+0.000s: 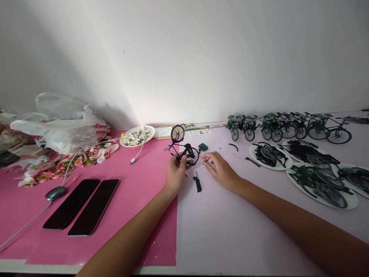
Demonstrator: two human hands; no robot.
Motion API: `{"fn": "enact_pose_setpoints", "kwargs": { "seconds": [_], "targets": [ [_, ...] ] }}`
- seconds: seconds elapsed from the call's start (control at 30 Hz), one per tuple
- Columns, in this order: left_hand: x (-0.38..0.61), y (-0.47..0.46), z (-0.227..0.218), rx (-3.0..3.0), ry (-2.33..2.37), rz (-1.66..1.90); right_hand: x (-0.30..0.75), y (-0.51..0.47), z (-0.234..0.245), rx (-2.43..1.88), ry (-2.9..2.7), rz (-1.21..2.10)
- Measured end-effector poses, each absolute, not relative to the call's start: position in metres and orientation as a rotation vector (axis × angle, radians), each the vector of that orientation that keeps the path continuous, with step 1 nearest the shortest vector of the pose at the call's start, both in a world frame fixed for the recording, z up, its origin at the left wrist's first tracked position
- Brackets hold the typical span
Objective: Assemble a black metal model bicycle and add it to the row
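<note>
My left hand (176,173) is closed on a black toy bicycle (188,151), gripping it near one wheel. The bicycle is tipped up, its other wheel (177,133) pointing toward the wall. Just right of it, my right hand (220,169) curls its thumb and forefinger toward each other in a pinch; a faint thin line shows by the fingertips, too fine to name. Below the bicycle lies a small dark green tool-like part (197,183). A dark green block-shaped piece (203,147) rests behind the right fingertips.
Assembled toy bicycles (288,127) stand along the wall at right, beside plates (294,171) of bicycle parts. A curved black strip (233,147) and a green strip (253,162) lie nearer. Leftward are two phones (93,207), a cable (68,169), a plastic bag (66,130) and a plate (123,144) of white pieces.
</note>
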State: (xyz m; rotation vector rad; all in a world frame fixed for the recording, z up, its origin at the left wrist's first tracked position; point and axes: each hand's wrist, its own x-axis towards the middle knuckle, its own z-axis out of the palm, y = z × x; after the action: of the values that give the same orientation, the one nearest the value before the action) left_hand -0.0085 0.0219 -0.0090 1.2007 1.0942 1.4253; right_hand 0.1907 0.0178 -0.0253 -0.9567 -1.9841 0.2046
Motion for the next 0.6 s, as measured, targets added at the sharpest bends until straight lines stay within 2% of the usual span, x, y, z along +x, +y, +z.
{"fn": "enact_pose_setpoints", "kwargs": {
  "seconds": [0.6],
  "targets": [
    [-0.0059, 0.0142, -0.0072, 1.461, 1.123, 1.395, 0.1905, 0.0115, -0.0240, -0.926, -1.951, 0.216]
  ]
}}
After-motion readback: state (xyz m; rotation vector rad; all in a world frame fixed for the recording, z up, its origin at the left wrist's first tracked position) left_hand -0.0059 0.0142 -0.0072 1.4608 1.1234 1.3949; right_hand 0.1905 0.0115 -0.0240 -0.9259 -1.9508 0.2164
